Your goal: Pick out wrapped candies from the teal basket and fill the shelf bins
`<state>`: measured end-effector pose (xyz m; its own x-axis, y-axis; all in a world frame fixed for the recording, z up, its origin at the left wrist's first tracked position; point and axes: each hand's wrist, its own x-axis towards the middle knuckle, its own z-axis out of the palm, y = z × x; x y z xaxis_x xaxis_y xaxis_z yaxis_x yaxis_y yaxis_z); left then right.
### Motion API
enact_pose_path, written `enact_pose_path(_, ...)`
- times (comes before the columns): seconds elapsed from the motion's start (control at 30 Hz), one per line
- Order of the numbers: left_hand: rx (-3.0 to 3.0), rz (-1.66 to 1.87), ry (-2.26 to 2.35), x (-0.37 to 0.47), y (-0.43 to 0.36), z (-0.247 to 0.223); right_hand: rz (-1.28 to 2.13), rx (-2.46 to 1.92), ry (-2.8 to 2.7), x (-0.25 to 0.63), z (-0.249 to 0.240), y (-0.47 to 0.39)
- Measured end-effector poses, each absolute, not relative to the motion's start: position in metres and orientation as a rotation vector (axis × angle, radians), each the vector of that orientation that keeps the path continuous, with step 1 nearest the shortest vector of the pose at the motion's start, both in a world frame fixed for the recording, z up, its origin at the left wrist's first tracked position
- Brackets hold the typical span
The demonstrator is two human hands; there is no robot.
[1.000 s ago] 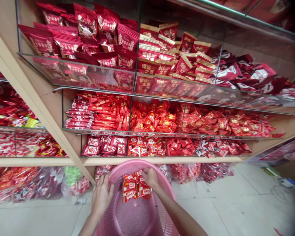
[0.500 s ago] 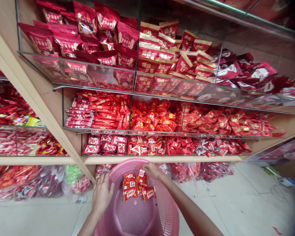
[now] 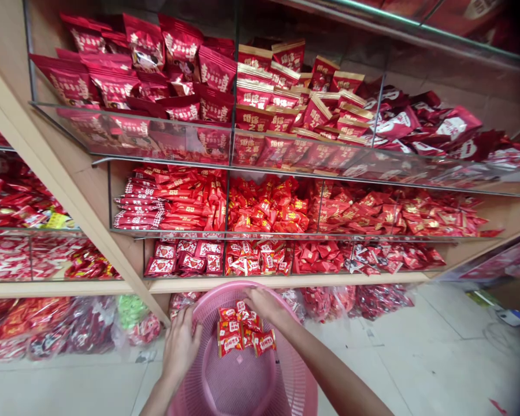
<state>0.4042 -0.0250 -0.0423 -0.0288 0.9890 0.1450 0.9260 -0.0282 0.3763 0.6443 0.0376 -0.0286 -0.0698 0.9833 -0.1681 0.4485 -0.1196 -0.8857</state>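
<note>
A pink mesh basket [image 3: 299, 370] stands below the shelves, with several small red-and-gold packets [image 3: 230, 336] lying in it toward the far side. My left hand [image 3: 182, 341] grips the basket's left rim, thumb toward the inside. My right hand [image 3: 262, 303] is over the far right part of the basket, just above and beside the packets. Its fingers are bent, and the fingertips touch or nearly touch the top packet; whether they hold one is too small to tell.
Shelves with glass fronts [image 3: 286, 236] hold many red packets in sections. A wooden post [image 3: 69, 190] slants at the left. Clear bags of packets [image 3: 86, 326] lie on the tiled floor [image 3: 416, 358] under the bottom shelf.
My right hand has shifted slightly left, over the basket. The top packet has shifted a little left and down. My left hand stays on the rim.
</note>
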Motion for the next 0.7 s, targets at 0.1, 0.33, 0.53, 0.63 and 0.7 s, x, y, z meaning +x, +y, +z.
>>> enact_pose_path(0.1, 2.058, 0.570, 2.072, 0.404, -0.025, -0.044, 1.043, -1.562, -1.746, 0.663, -0.033, 0.011)
enact_pose_path(0.33, 2.082, 0.644, 2.023, 0.405, -0.024, -0.046, 1.024, -1.607, -1.879, 0.690, -0.065, -0.046)
enact_pose_path(0.53, 2.074, 0.639, 2.037, 0.404, -0.025, -0.048, 0.706, -1.873, -2.454, 0.675, -0.073, -0.045)
enact_pose_path(0.63, 2.070, 0.629, 2.039, 0.404, -0.025, -0.048, 0.563, -1.857, -2.662, 0.673, -0.065, -0.046)
enact_pose_path(0.7, 2.067, 0.619, 2.038, 0.404, -0.025, -0.047, 0.501, -1.830, -2.721, 0.673, -0.057, -0.048)
